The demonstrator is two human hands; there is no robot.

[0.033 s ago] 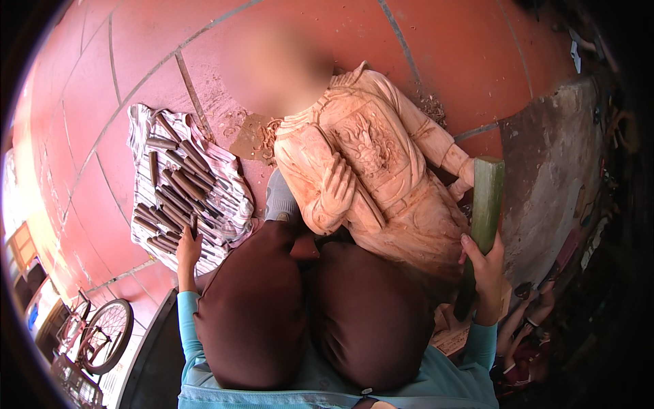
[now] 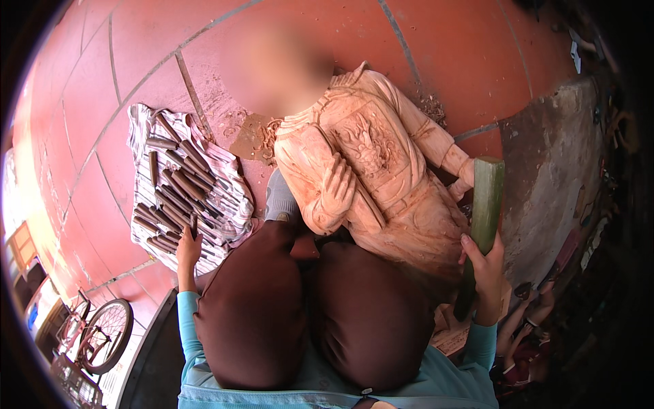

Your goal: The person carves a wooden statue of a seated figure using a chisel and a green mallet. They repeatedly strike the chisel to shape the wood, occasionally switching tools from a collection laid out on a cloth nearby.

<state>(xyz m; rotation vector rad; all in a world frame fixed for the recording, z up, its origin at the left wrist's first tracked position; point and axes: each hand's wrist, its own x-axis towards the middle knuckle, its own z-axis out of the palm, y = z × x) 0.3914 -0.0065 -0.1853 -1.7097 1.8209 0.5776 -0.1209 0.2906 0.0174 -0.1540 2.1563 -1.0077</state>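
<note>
A pale carved wooden statue lies on the red tiled floor, its lower end against my knees. My right hand grips a greenish wooden mallet upright beside the statue's right side. To the left, a striped cloth is spread on the floor with several dark chisels laid on it. My left hand reaches to the cloth's near edge, and its fingers close around one chisel.
Wood shavings lie by the statue's head. A grey concrete slab fills the right side, with sandals below it. A bicycle stands at the lower left. My knees in dark brown trousers fill the middle.
</note>
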